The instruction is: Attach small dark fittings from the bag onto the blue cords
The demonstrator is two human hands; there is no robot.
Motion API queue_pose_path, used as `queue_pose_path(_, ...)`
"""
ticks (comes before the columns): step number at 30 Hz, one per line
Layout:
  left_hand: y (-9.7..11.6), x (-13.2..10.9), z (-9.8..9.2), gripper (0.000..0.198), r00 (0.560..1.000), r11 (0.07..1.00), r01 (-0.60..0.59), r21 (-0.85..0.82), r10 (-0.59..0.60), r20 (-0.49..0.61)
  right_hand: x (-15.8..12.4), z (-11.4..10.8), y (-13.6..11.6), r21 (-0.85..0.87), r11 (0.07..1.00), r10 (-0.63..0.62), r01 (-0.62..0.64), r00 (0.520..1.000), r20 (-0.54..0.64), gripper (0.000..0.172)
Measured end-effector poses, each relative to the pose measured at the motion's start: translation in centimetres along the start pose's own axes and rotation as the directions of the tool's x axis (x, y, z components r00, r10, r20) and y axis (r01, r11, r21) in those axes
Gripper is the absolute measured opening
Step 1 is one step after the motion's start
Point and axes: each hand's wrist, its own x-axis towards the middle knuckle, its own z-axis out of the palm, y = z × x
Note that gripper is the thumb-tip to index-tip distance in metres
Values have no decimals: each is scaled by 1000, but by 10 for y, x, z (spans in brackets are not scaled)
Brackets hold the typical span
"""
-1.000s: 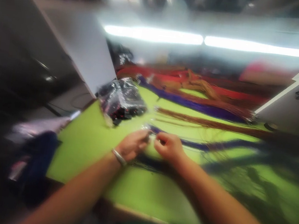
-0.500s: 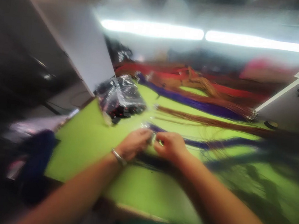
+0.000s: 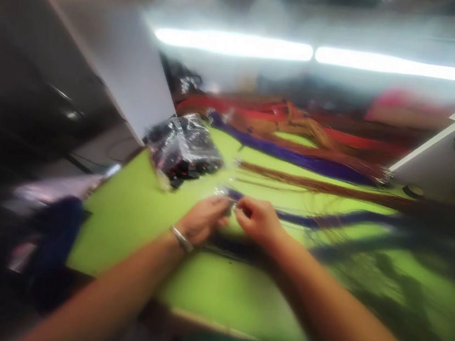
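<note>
My left hand (image 3: pixel 205 218), with a metal bangle (image 3: pixel 181 238) at the wrist, is closed in a pinch over the green table. Close to its fingertips, my right hand (image 3: pixel 259 219) pinches too. Whatever small thing lies between the fingers is too blurred to name. Just behind both hands runs a blue-purple bundle of wires (image 3: pixel 308 220), its pale ends near my left fingers. A dark bundle (image 3: pixel 238 247) lies partly hidden beneath my hands. Farther back stretches a brown wire bundle (image 3: pixel 317 182).
A clear plastic bag of black parts (image 3: pixel 186 151) sits left of the bundles. Red, orange and purple wire bundles (image 3: pixel 295 155) lie along the back of the green tabletop (image 3: pixel 125 224). A pale panel (image 3: pixel 120 63) stands at the left, and tube lights (image 3: pixel 234 44) shine above.
My two hands have drawn slightly closer at the fingertips, and the right hand has shifted a little left and up. The bundles and the bag stay where they were.
</note>
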Motion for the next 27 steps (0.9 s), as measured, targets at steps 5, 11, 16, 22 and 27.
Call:
queue_pose_path(5,-3,1,0,29,999,998,-43,47,44,-15,-2,4,3,-128,991,-39,40,999,9,14)
queue_pose_path(11,-7,2,1,33,998,984,-58,169,61,-15,-6,11,5,-148,987,-56,57,998,12,13)
queue_pose_path(16,-1,0,-1,35,998,969,-37,245,51,-49,2,2,4,-22,999,47,-45,996,80,15)
queue_pose_path(22,2,-9,10,33,1000,942,-16,335,10,19,45,-16,15,-216,952,244,-215,962,119,16)
queue_pose_path(27,-3,-12,11,34,997,928,-43,369,16,78,84,6,13,-485,834,359,-263,926,116,16)
